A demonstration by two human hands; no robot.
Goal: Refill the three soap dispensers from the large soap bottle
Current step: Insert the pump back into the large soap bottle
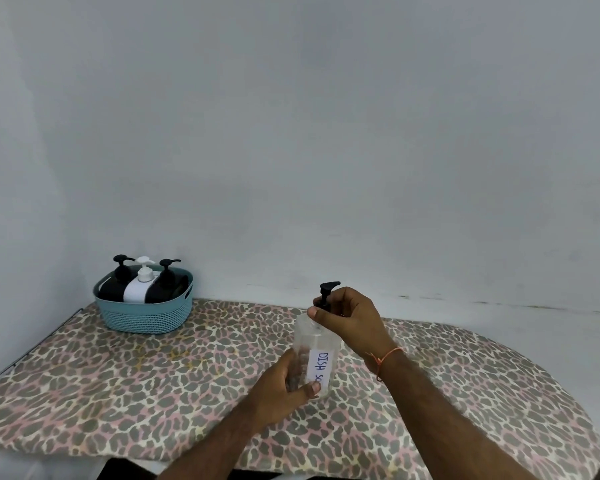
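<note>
Clear bottle (316, 355) upright on leopard-print table (153, 375); handwritten label (320, 367) reads "DISH SO", rest hidden. Left hand (284, 393) fingers wrapped round its base. Right hand (347, 320) fingertips pinch black pump (327, 295) collar. Three dispensers (142, 284) in blue basket (144, 315), far left.

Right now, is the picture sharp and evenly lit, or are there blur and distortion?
Head view: soft, even light, no glare; the label on the clear bottle is readable; the basket is fairly sharp; wide-angle lens bends the table edge.

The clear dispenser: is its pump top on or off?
On: the black pump sits on the clear dispenser neck, right hand gripping it.
</note>
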